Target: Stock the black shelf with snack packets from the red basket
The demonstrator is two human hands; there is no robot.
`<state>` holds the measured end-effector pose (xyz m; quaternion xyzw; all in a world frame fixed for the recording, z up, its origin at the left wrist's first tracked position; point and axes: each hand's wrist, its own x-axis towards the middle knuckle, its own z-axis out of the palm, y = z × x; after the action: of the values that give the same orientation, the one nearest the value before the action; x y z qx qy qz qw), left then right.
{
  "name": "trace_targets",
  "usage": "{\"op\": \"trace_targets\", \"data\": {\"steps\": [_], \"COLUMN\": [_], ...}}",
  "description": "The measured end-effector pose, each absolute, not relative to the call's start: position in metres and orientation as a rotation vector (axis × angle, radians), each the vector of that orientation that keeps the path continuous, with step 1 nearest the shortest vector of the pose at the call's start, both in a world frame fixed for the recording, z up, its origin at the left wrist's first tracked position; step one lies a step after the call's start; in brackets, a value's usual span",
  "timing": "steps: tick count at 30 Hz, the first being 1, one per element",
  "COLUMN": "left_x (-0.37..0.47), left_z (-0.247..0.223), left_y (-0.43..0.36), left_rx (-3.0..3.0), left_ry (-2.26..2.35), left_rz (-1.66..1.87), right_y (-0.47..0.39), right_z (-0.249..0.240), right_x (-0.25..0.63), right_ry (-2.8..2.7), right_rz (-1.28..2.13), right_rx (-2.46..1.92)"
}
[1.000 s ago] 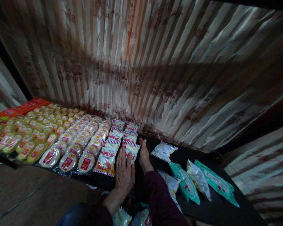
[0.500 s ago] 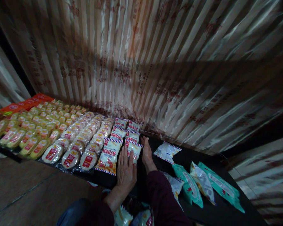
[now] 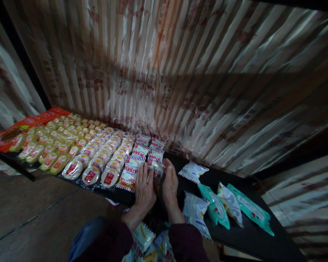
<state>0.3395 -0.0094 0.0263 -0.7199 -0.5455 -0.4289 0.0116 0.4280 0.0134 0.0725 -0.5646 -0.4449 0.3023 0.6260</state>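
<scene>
Red-and-white snack bags stand in two short columns on a black shelf. My left hand [image 3: 145, 187] rests its outstretched fingers at the right edge of the front left bag [image 3: 131, 173], partly over the gap beside it. The front right bag [image 3: 155, 168] sits between my two hands, its lower part shaded and partly hidden. My right hand [image 3: 170, 182] is upright at that bag's right side, palm turned inward, fingers extended. Neither hand is wrapped round a bag.
Rows of round wrapped cakes [image 3: 109, 176], yellow packs [image 3: 59, 163] and an orange bag [image 3: 30, 122] lie left. White bags [image 3: 195, 211] and green packs [image 3: 251, 207] lie right on the black shelf [image 3: 243, 236]. More bags [image 3: 143, 236] are below the shelf edge.
The view has shifted slightly. My right hand has drawn back a little toward me beside the front right bag, and my left hand stays against the bags.
</scene>
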Motion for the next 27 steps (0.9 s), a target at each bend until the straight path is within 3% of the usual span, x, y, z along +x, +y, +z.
{"op": "trace_targets", "data": {"steps": [5, 16, 27], "left_x": [0.323, 0.311, 0.304], "left_z": [0.026, 0.034, 0.026], "left_y": [-0.007, 0.001, 0.014], "left_rx": [-2.118, -2.104, -2.119], "left_ry": [-1.829, -1.968, -2.012], "left_rz": [-1.305, -1.293, -1.25], "right_y": [0.012, 0.086, 0.115], "right_z": [0.077, 0.107, 0.097], "right_x": [0.393, 0.402, 0.393], "right_ry": [-1.091, -1.561, -1.731], "right_rz": [0.964, 0.712, 0.634], "right_rx": [-1.209, -1.69, -1.867]}}
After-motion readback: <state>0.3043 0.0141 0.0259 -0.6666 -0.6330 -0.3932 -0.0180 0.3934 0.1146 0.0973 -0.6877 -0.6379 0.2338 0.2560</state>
